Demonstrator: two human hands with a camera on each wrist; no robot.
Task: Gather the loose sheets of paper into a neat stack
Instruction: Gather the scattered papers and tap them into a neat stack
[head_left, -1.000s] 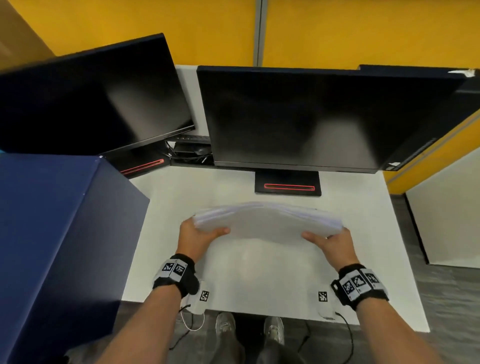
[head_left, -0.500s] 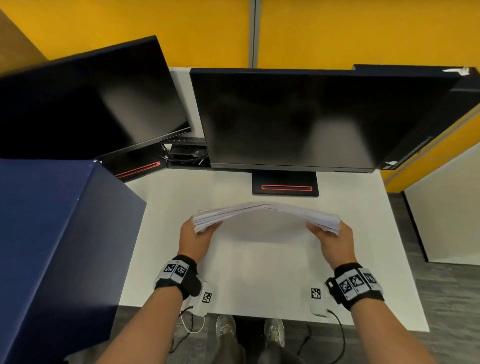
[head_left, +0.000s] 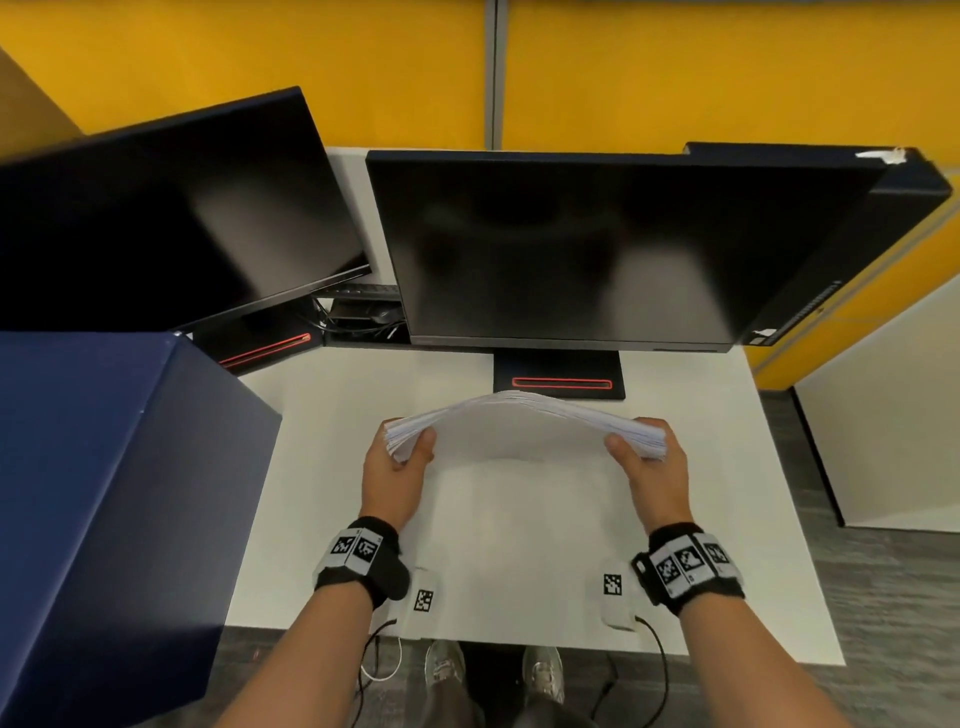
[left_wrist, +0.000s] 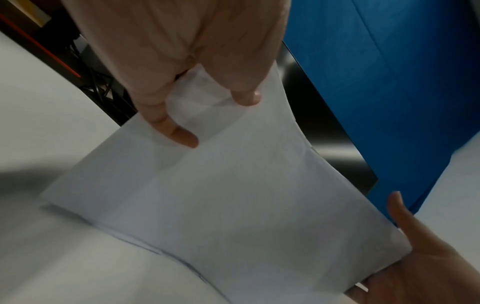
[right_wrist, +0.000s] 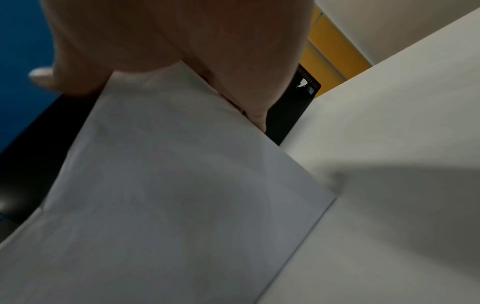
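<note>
A thick stack of white paper (head_left: 524, 431) stands on its long edge on the white desk (head_left: 322, 447), tilted toward me and bowed upward in the middle. My left hand (head_left: 400, 457) grips its left end, thumb on the near face. My right hand (head_left: 641, 452) grips the right end the same way. In the left wrist view the stack (left_wrist: 233, 195) runs from my left hand (left_wrist: 197, 102) down to my right hand (left_wrist: 415, 246). In the right wrist view my right hand (right_wrist: 182, 67) pinches the stack (right_wrist: 168, 185), whose lower edge meets the desk.
Two dark monitors (head_left: 566, 249) (head_left: 171, 223) stand at the back of the desk, their bases (head_left: 561, 382) just beyond the paper. A blue partition (head_left: 104, 493) rises at the left. Yellow wall panels (head_left: 727, 73) close the back. My feet (head_left: 493, 670) show under the front edge.
The stack has tipped from nearly flat in the air to standing on its long edge, with its ends squeezed tighter. Both hands turned upright and moved slightly away from me.
</note>
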